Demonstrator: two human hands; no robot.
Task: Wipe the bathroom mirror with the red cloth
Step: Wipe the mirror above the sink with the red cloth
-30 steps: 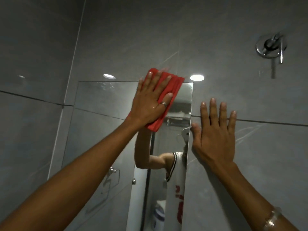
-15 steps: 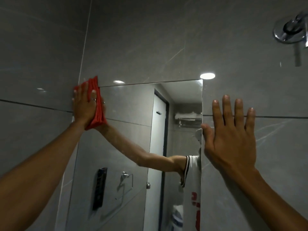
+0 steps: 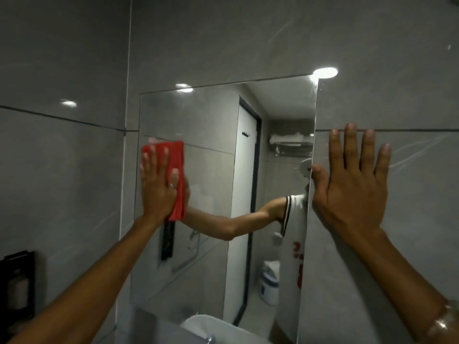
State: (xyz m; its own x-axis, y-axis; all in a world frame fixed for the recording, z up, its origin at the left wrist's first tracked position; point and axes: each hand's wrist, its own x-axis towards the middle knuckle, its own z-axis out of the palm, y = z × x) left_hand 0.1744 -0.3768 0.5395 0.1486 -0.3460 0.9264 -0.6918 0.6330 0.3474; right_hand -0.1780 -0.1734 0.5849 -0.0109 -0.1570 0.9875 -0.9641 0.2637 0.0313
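Observation:
A tall rectangular mirror (image 3: 211, 125) hangs on the grey tiled wall. My left hand (image 3: 157, 184) presses a folded red cloth (image 3: 177, 157) flat against the mirror's left edge, about a third of the way down. My right hand (image 3: 352, 180) lies flat with spread fingers on the tiles just right of the mirror, its thumb touching the mirror's right edge. The mirror reflects my arm, a white door and a towel shelf.
A white basin (image 3: 211, 328) with a chrome tap sits below the mirror. A black wall-mounted holder (image 3: 18, 284) hangs at the lower left. Grey tiles (image 3: 248, 33) surround the mirror. A bracelet is on my right wrist.
My left hand with the red cloth swept from the mirror's top right to its top left corner, then slid down the left edge. My right hand stayed flat on the wall.

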